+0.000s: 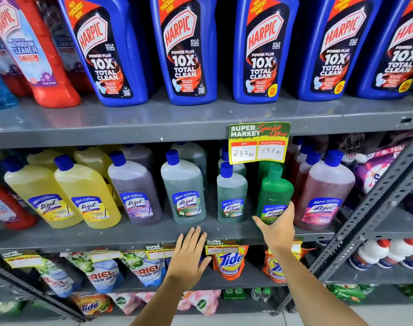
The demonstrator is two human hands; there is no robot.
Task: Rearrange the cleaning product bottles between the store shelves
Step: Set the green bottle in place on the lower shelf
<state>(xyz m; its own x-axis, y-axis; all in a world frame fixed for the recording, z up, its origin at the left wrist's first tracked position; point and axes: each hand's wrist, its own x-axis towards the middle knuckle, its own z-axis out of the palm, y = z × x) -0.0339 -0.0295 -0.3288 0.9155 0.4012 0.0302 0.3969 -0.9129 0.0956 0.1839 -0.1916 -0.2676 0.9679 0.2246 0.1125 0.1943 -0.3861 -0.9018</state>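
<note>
Green Lizol bottle (274, 196) gripped by right hand (277, 228) on grey shelf (106, 234); left hand (189, 252) open.

Bright, even light; wide-angle bend at edges; bottom corners soft; shelf backs dark.

Head camera faces the shelves (153, 128) closely, angled slightly downward at arm's reach.

The grey middle shelf (130, 234) carried Lizol bottles (87, 196) along its front edge; blue Harpic bottles (184, 50) lined the top shelf (153, 123).
</note>
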